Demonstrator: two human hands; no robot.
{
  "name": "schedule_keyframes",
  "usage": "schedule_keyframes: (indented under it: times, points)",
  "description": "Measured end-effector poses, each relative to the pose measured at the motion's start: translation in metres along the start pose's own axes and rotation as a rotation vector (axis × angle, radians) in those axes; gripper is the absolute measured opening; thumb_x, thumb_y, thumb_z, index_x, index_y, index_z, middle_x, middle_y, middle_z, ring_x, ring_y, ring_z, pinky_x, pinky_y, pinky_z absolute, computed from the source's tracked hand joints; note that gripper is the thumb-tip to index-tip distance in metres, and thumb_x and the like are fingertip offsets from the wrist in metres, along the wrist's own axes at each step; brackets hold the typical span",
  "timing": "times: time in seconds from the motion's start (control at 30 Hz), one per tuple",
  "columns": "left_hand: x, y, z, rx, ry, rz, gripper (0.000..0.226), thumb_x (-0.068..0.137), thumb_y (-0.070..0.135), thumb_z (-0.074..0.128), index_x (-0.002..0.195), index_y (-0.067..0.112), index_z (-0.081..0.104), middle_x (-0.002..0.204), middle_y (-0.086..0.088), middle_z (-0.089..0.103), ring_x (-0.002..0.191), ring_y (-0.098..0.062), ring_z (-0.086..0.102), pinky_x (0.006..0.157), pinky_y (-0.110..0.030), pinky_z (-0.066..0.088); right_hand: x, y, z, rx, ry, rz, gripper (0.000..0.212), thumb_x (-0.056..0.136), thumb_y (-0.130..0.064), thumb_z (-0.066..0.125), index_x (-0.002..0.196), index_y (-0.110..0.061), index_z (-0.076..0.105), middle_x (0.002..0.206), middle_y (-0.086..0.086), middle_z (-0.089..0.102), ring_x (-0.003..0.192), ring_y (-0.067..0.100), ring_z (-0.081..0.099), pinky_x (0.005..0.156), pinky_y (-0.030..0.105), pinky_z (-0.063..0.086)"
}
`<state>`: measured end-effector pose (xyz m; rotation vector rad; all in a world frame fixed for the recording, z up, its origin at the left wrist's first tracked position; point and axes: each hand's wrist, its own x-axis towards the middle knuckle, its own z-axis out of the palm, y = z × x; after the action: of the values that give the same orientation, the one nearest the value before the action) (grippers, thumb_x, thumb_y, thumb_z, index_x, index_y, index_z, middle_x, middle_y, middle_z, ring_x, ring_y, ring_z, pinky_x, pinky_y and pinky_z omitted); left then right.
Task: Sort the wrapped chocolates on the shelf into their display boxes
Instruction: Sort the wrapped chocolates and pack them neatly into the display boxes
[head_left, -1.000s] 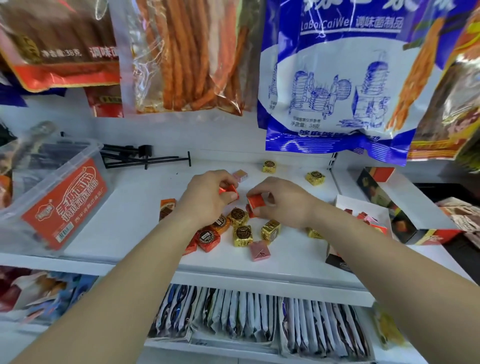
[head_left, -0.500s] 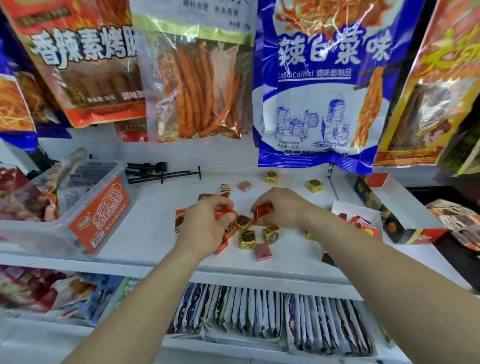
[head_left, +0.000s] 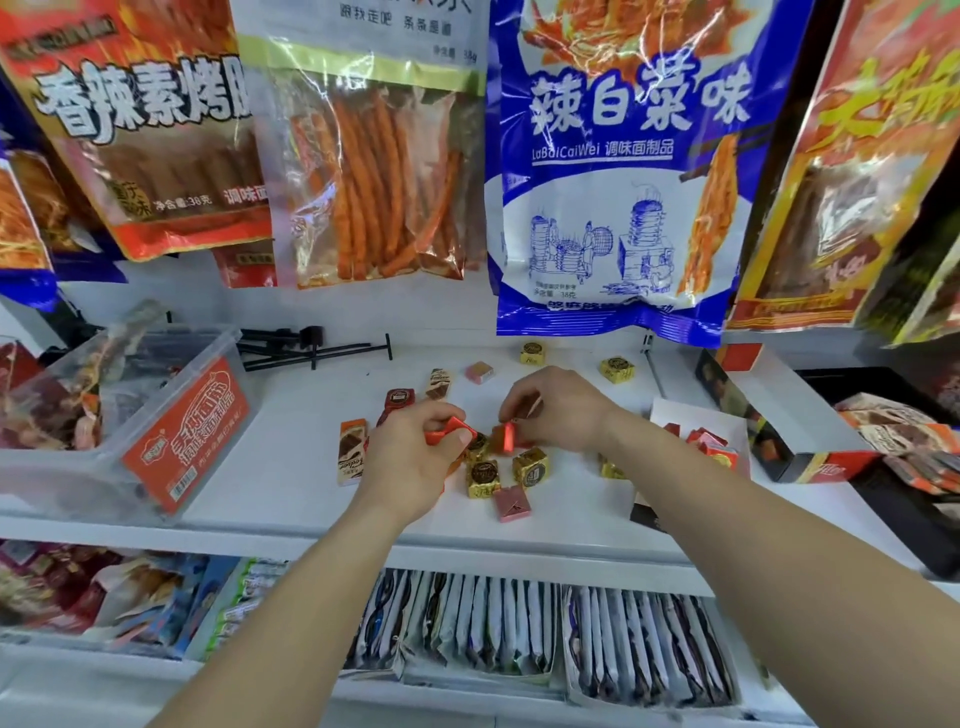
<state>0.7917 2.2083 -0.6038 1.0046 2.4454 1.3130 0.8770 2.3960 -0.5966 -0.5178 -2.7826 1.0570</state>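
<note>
near shelf edge (head_left: 467, 540), pink chocolate (head_left: 511, 503)

Both hands are pinching red chocolates: left hand (head_left: 410, 457) has one (head_left: 451, 430), right hand (head_left: 558, 410) another (head_left: 505, 436). Just below them sit gold ones (head_left: 531, 466) with dark round labels, plus a pink one (head_left: 511, 503). Right of the right hand, a white box (head_left: 696, 415) with more reds. All on a white shelf (head_left: 291, 415).

Two bare hands work a white shop shelf (head_left: 291, 467) strewn with wrapped chocolates: five square gold-foil pieces (head_left: 531, 466) in view, two pink-foil squares (head_left: 512, 503), two tall orange-and-brown bars (head_left: 352, 452), and two open white-and-red cardboard display boxes (head_left: 810, 457).
</note>
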Motion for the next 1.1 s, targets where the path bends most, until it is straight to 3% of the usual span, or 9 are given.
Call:
schedule_keyframes:
  times: [0.17, 0.3, 0.43, 0.53, 0.63, 0.7, 0.87, 1.0, 1.1]
  points:
    - [0.001, 0.01, 0.011, -0.013, -0.049, -0.037, 0.012, 0.089, 0.02, 0.071, 0.098, 0.029, 0.07, 0.094, 0.009, 0.07, 0.088, -0.014, 0.068, 0.087, -0.038, 0.056, -0.009, 0.007, -0.016, 0.082, 0.118, 0.044, 0.016, 0.081, -0.014, 0.078, 0.097, -0.017, 0.076, 0.092, -0.005, 0.071, 0.084, 0.011, 0.066, 0.077, 0.023, 0.056]
    - [0.003, 0.037, 0.019, -0.015, -0.071, 0.04, 0.013, 0.089, 0.021, 0.072, 0.101, 0.025, 0.072, 0.091, 0.011, 0.069, 0.085, -0.009, 0.067, 0.087, -0.031, 0.055, -0.038, 0.015, -0.044, 0.115, 0.277, 0.059, 0.018, 0.085, -0.013, 0.073, 0.102, -0.019, 0.075, 0.094, -0.006, 0.071, 0.082, 0.009, 0.067, 0.078, 0.024, 0.055]
    - [0.003, 0.084, 0.057, -0.052, -0.195, 0.131, 0.013, 0.086, 0.023, 0.074, 0.099, 0.027, 0.073, 0.089, 0.012, 0.069, 0.085, -0.008, 0.067, 0.079, -0.024, 0.055, -0.097, 0.038, -0.072, 0.073, 0.39, 0.109, 0.012, 0.086, -0.014, 0.073, 0.096, -0.021, 0.073, 0.091, -0.015, 0.069, 0.08, -0.005, 0.064, 0.066, 0.007, 0.047]
    - [-0.002, 0.107, 0.104, -0.011, -0.312, 0.181, 0.018, 0.083, 0.025, 0.077, 0.101, 0.025, 0.074, 0.098, 0.006, 0.072, 0.087, -0.004, 0.063, 0.077, -0.015, 0.049, -0.132, 0.062, -0.074, 0.117, 0.466, 0.197, 0.011, 0.084, -0.015, 0.077, 0.087, -0.024, 0.07, 0.088, -0.01, 0.071, 0.081, 0.006, 0.068, 0.067, 0.016, 0.051]
    - [0.0, 0.117, 0.137, 0.031, -0.298, 0.222, 0.025, 0.08, 0.026, 0.079, 0.104, 0.023, 0.073, 0.102, 0.002, 0.073, 0.093, -0.011, 0.065, 0.084, -0.026, 0.05, -0.14, 0.08, -0.073, 0.142, 0.516, 0.245, 0.01, 0.084, -0.014, 0.076, 0.087, -0.022, 0.072, 0.088, -0.004, 0.073, 0.083, 0.013, 0.07, 0.075, 0.03, 0.056]
    - [0.001, 0.12, 0.146, 0.062, -0.308, 0.227, 0.04, 0.079, 0.025, 0.08, 0.117, 0.02, 0.07, 0.113, 0.0, 0.071, 0.099, -0.012, 0.064, 0.085, -0.022, 0.046, -0.141, 0.084, -0.075, 0.132, 0.516, 0.257, 0.008, 0.089, -0.014, 0.07, 0.092, -0.02, 0.074, 0.092, -0.004, 0.073, 0.086, 0.013, 0.069, 0.079, 0.031, 0.056]
    - [0.0, 0.116, 0.147, 0.047, -0.431, 0.252, 0.07, 0.079, 0.021, 0.081, 0.142, 0.023, 0.051, 0.138, -0.001, 0.058, 0.124, -0.016, 0.056, 0.106, -0.033, 0.044, -0.154, 0.079, -0.083, 0.016, 0.576, 0.223, 0.023, 0.097, -0.01, 0.054, 0.108, -0.015, 0.074, 0.1, -0.006, 0.068, 0.092, 0.007, 0.06, 0.067, -0.003, 0.038]
    - [-0.003, 0.106, 0.11, 0.015, -0.353, 0.253, 0.055, 0.085, 0.022, 0.076, 0.136, 0.027, 0.057, 0.138, 0.004, 0.058, 0.126, -0.011, 0.053, 0.109, -0.034, 0.042, -0.152, 0.058, -0.078, 0.046, 0.525, 0.199, 0.019, 0.096, -0.014, 0.056, 0.1, -0.02, 0.074, 0.092, -0.008, 0.069, 0.085, 0.008, 0.063, 0.067, 0.009, 0.042]
    - [-0.005, 0.081, 0.057, 0.053, -0.206, 0.228, 0.031, 0.091, 0.016, 0.068, 0.121, 0.025, 0.067, 0.12, 0.008, 0.067, 0.111, -0.006, 0.061, 0.101, -0.032, 0.048, -0.143, 0.031, -0.061, 0.038, 0.448, 0.151, 0.018, 0.095, -0.018, 0.057, 0.098, -0.025, 0.073, 0.086, -0.015, 0.067, 0.077, 0.001, 0.063, 0.063, 0.011, 0.043]
